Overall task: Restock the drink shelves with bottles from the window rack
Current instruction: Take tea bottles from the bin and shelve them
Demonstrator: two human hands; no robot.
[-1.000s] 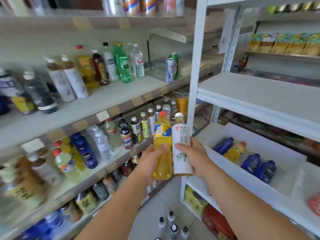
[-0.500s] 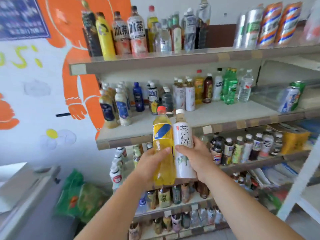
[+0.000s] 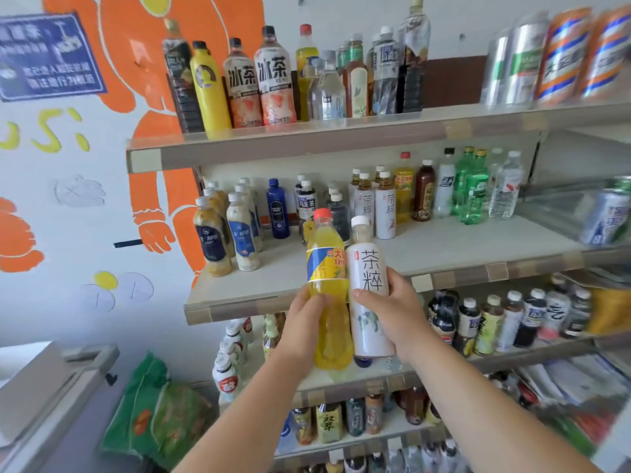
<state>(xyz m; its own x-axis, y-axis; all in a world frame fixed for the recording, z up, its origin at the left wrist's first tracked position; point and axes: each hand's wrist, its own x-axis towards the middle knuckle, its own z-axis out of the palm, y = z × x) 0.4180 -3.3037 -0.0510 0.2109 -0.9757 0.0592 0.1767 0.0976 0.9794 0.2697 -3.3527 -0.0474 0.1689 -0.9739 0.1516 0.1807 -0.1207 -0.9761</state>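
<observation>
My left hand [image 3: 305, 324] grips a yellow soda bottle [image 3: 327, 268] with a red cap and a blue-and-yellow label. My right hand [image 3: 392, 310] grips a white tea bottle [image 3: 370, 278] with a white cap and black characters. Both bottles stand upright, side by side and touching, in front of the second drink shelf [image 3: 454, 247]. Two matching white tea bottles [image 3: 385, 206] stand at the back of that shelf, with a yellow bottle [image 3: 403, 189] just right of them.
The top shelf [image 3: 341, 139] holds tall bottles and cans. Two lower shelves [image 3: 532, 349] are packed with small bottles. Green bags [image 3: 153, 411] lie on the floor at the lower left, next to a grey unit [image 3: 44, 390]. An orange mural [image 3: 153, 131] covers the wall.
My view has swung left from the white window rack to the drink shelves. Both hands still hold the same two bottles, now slightly closer to the second shelf.
</observation>
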